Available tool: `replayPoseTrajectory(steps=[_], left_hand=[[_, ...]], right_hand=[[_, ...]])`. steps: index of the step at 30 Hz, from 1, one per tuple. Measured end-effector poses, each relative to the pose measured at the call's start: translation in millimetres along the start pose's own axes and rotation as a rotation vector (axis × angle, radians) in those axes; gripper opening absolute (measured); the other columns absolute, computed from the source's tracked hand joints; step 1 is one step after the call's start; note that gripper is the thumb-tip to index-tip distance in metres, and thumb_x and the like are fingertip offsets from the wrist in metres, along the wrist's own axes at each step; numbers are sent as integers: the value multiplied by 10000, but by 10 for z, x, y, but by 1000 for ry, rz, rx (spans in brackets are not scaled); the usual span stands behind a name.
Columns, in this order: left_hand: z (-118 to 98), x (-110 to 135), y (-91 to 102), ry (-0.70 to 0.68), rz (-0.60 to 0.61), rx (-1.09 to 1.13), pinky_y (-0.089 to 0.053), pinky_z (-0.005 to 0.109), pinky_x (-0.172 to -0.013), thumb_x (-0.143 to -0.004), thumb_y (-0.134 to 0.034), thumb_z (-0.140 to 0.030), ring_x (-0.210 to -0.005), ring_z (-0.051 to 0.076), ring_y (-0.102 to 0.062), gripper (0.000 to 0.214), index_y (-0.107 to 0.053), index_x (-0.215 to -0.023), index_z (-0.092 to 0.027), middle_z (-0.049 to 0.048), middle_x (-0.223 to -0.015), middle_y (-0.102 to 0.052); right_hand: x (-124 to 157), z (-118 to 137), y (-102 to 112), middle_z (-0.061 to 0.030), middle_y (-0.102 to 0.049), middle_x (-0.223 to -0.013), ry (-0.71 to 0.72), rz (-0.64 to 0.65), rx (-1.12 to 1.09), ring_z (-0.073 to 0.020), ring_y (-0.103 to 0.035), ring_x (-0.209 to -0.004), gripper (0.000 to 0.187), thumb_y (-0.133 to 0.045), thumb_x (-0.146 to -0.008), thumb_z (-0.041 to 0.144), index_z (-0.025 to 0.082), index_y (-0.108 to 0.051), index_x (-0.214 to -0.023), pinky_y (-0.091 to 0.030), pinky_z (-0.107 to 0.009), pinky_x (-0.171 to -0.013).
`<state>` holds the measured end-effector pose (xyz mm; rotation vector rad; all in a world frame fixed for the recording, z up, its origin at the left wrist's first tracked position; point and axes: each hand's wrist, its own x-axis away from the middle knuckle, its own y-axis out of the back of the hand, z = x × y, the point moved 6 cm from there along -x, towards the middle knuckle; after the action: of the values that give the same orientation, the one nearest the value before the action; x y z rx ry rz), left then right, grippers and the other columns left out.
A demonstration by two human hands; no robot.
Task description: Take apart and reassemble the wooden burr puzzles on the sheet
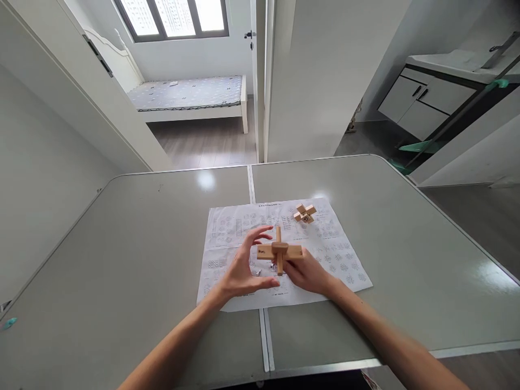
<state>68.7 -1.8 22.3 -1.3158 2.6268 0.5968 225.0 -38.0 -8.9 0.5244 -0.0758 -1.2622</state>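
In the head view, the right hand (307,271) has its grip closed on the right side of a wooden burr puzzle (292,252), which it holds above a printed instruction sheet (219,230). The puzzle shows bars crossing at the middle: one flat bar runs left to right with a small dark mark near each end, a narrower one stands upright across it, and a rounded block end faces the camera at the crossing. The left hand (239,271) is just to the left of it, its grip spread in a wide C, fingers near the top of the upright bar and thumb near its lower end (whether a fingertip touches the wood, I cannot tell).

A second wooden burr puzzle (304,213), more compact, sits on the upper right part of the sheet, beyond the right hand. The sheet is covered with rows of small diagrams (too fine to read) and lies across the seam of a grey, metal-edged surface (162,271).

Past the far edge, a doorway shows a bed (195,93) with a patterned mattress below a window (174,19); a white cabinet (430,100) stands at the far right.
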Motion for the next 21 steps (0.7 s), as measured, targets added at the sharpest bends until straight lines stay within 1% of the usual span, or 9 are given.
replayPoseTrajectory(steps=[2,4,6,9,14,18,21], left_hand=[[-16,3,-34,-8,53,62,-460,513,-1133,-673,-868,-716,-1353,380,-558,1077,-430,-1549,-266,180,-1574,-499],[-17,7,-47,15,72,89,-489,512,-1098,-641,-895,-703,-1290,377,-605,1068,-472,-1521,-270,180,-1525,-558],[-15,11,-43,46,64,84,-519,502,-1056,-615,-925,-669,-1201,360,-652,1027,-522,-1469,-265,179,-1471,-610],[-23,12,-29,72,46,57,-541,488,-1023,-604,-946,-616,-1119,330,-674,973,-554,-1419,-258,169,-1438,-641],[-38,2,-18,67,48,40,-545,473,-1012,-601,-961,-557,-1055,300,-676,919,-567,-1375,-258,146,-1403,-662],[-41,-6,-10,61,54,28,-548,450,-986,-604,-960,-554,-1086,310,-673,911,-569,-1373,-259,139,-1374,-676],[-43,-11,-3,67,39,56,-547,445,-989,-600,-956,-566,-1122,326,-671,895,-581,-1347,-247,140,-1343,-687]], right_hand=[[1,26,-70,-19,-581,-677,30,64,69,-176,-443,-591,315,-497,-1041,342,248,-641,-777,-318,-309,-609],[-1,54,-98,-2,-537,-642,44,92,99,-160,-375,-556,330,-514,-1032,323,244,-602,-724,-270,-302,-595],[-1,75,-98,5,-510,-622,51,93,100,-154,-346,-544,346,-533,-1025,333,240,-575,-693,-249,-298,-590],[3,88,-94,2,-515,-625,65,99,112,-156,-360,-547,355,-507,-1031,327,237,-565,-693,-249,-297,-591],[10,102,-97,9,-505,-614,85,107,170,-150,-349,-537,347,-437,-1040,272,233,-559,-717,-252,-297,-578],[16,117,-102,18,-473,-608,61,107,145,-150,-332,-532,358,-424,-1050,277,234,-559,-721,-239,-302,-563],[22,88,-117,21,-458,-615,27,89,83,-156,-336,-539,371,-438,-1061,319,240,-563,-720,-262,-307,-573]])
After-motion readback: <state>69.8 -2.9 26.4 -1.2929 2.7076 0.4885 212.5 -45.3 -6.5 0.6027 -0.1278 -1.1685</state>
